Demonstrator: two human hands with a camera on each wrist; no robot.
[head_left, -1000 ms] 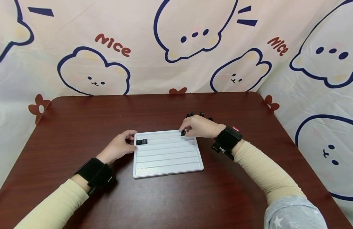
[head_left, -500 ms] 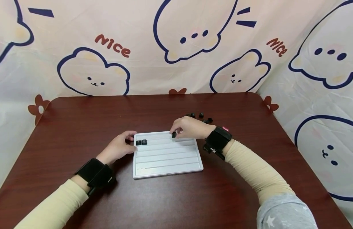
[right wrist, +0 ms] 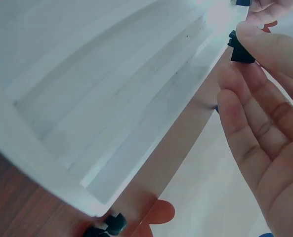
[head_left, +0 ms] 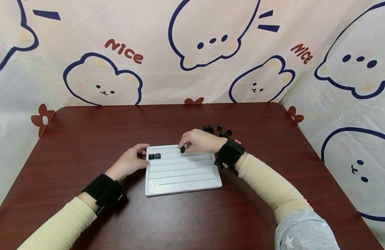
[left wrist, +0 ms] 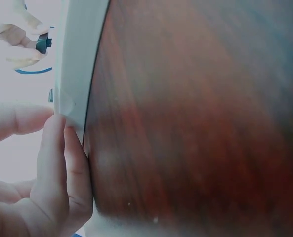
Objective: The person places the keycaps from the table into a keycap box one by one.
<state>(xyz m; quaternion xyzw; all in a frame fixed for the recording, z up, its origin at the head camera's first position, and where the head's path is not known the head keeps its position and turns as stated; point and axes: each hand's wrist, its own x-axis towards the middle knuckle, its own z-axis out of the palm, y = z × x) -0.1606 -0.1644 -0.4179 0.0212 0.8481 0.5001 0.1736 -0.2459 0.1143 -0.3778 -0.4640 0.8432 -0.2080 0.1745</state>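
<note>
A white tray (head_left: 184, 176) with long parallel ridges lies on the table. At its left edge my left hand (head_left: 126, 162) holds the rim; in the left wrist view, fingers (left wrist: 51, 158) lie against the tray's side. Two black keyboard keys (head_left: 154, 156) sit side by side at the left end of an upper row. My right hand (head_left: 202, 141) pinches another small black key (head_left: 182, 150) above the upper part of the tray. In the right wrist view this key (right wrist: 242, 52) is between thumb and fingers, a narrower part projecting from it; the fingers hide some of it.
Several loose black keys (head_left: 222, 133) lie on the brown table (head_left: 192, 222) behind the tray's upper right corner, close to the right hand. A printed cloth (head_left: 161, 83) hangs along the table's back and sides.
My right hand has moved left along the tray's upper part with the key in its pinch, uncovering more of the loose keys. The left hand stays at the tray's left edge.
</note>
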